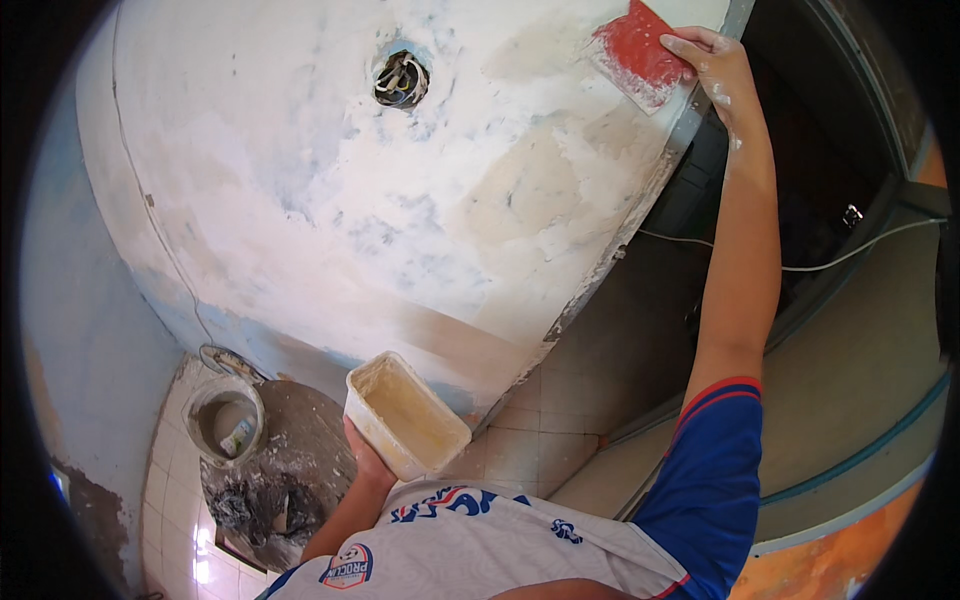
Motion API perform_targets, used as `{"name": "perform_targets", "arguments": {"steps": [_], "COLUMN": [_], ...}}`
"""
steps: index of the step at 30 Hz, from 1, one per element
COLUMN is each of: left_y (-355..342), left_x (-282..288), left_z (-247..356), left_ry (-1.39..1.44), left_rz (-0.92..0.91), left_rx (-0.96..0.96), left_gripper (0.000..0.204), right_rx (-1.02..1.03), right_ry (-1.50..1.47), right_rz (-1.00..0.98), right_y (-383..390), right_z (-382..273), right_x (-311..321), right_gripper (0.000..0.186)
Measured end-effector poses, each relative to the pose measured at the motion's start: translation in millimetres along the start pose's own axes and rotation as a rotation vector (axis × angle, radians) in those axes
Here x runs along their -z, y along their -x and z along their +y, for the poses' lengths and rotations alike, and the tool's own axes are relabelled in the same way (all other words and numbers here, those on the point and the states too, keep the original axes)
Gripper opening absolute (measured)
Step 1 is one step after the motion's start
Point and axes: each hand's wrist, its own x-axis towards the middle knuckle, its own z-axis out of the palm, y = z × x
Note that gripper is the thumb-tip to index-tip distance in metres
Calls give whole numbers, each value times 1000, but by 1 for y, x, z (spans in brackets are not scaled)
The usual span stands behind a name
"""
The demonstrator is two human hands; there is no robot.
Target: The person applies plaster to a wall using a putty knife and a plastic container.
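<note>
My right hand point(708, 62), spotted with white paste, is raised at the wall's upper right edge. It grips a red plastic putty spreader point(645, 58), whose lower part is smeared with white filler and lies against the wall point(330, 200). Low in front of my body, my left hand point(366, 455) holds a rectangular white plastic tub point(408, 418) by its side. Cream residue coats the tub's inner walls and bottom. The wall carries uneven white, beige and bluish patches of filler.
A round hole with wires point(401, 80) opens in the wall. Lower left, a bucket point(226, 420) stands by a dirty grey sheet with a black plastic bag point(262, 508). A thin cable point(150, 200) runs down the wall. Right of the wall's chipped edge is a dark doorway point(650, 290).
</note>
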Motion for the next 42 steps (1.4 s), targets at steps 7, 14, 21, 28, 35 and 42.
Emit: {"name": "perform_targets", "arguments": {"steps": [7, 14, 21, 28, 35, 42], "left_y": [-1, 0, -1, 1, 0, 1], "left_x": [11, 11, 1, 13, 19, 18], "left_z": [1, 1, 5, 7, 5, 4], "left_ry": [-17, -14, -22, -23, -35, -47], "left_rz": [37, 44, 5, 44, 55, 38], "left_rx": [-10, -53, -41, -29, -50, -48], "left_gripper": [79, 77, 78, 78, 79, 80], "right_rx": [-52, -73, -79, -63, -84, -107], "right_ry": [-31, -111, -254, -194, -176, -132], "right_rz": [-3, -9, 83, 117, 133, 129], "right_y": [20, 26, 32, 38, 43, 45], "right_z": [-7, -2, -1, -5, -3, -12], "right_x": [-9, -5, -8, -12, -10, -24], "right_gripper": [25, 23, 20, 23, 23, 23]}}
